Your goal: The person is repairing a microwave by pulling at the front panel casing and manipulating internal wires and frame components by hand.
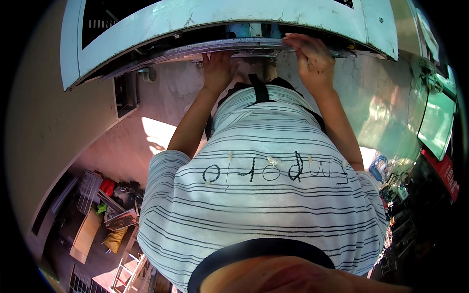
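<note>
A long grey metal panel (244,45) lies along the lower edge of a white metal cabinet frame (215,17), with a dark gap between them. My right hand (315,61) is closed over the panel's edge right of the middle, its fingers bent over the top and dark smudges on its skin. Left of the middle, my left hand (218,71) holds the panel from the near side. Its fingertips go under the edge and are partly hidden. Inside the gap, a light blue part (243,30) shows between dark pieces.
Dark openings break the frame's face. A caster wheel (146,74) stands on the floor at left. Farther left and low are a cardboard piece (84,234), a yellow bag (115,239) and a ladder (129,266). Blue cable (377,168) and a green-tinted pane (436,122) are at right.
</note>
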The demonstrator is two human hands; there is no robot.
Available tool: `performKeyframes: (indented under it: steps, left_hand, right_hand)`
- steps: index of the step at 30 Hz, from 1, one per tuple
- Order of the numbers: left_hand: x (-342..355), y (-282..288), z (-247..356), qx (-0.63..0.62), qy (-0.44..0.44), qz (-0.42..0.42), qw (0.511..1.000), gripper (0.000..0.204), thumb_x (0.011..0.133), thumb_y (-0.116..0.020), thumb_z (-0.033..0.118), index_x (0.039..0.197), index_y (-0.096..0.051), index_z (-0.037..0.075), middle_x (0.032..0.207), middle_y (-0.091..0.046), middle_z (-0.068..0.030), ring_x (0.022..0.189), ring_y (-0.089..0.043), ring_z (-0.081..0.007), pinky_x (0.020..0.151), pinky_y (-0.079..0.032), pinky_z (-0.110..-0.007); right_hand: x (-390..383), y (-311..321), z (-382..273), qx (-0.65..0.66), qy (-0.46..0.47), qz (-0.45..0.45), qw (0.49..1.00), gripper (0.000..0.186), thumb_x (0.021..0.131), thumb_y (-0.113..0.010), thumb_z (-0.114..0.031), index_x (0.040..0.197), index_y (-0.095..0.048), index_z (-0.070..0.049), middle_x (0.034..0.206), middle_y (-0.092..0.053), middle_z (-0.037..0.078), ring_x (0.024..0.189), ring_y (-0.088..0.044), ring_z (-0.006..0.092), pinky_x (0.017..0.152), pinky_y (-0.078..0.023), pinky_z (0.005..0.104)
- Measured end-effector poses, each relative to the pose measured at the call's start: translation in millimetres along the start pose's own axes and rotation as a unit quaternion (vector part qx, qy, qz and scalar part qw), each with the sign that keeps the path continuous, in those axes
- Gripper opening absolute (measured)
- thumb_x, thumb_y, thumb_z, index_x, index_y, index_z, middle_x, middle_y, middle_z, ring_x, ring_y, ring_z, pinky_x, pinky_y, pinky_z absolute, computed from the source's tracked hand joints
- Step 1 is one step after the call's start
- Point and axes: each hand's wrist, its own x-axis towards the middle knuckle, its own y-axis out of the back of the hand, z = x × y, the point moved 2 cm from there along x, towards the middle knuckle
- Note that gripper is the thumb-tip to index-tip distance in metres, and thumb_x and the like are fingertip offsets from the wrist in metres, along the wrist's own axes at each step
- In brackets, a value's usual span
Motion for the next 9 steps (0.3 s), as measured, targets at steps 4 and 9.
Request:
performKeyframes:
  steps: [4, 9]
  left_hand:
    - [24.1, -10.9, -0.8, 0.029, 0.027, 0.081, 0.996, 0.045, 0.086, -0.061, 0.041, 0.118, -0.059, 0.010, 0.128, -0.051, -0.0148, 0.122, -0.043, -0.0330, 0.101, -0.026, -0.058]
    - [27.4, -34.1, -26.0, -0.013, 0.016, -0.024, 0.999, 0.067, 0.082, -0.064, 0.045, 0.138, -0.045, 0.013, 0.137, -0.046, -0.0162, 0.129, -0.040, -0.0340, 0.103, -0.029, -0.055]
  right_hand:
    - [-0.3, 1.7, -1.6, 0.010, -0.005, -0.006, 1.000, 0.028, 0.078, -0.056, 0.006, 0.096, -0.072, -0.009, 0.102, -0.070, 0.002, 0.089, -0.065, 0.0210, 0.082, -0.049, 0.0287]
    - [-1.5, 2.5, 0.4, 0.015, -0.016, -0.028, 0.999, 0.028, 0.081, -0.056, 0.003, 0.100, -0.071, -0.010, 0.103, -0.069, 0.003, 0.093, -0.065, 0.0209, 0.087, -0.048, 0.0308]
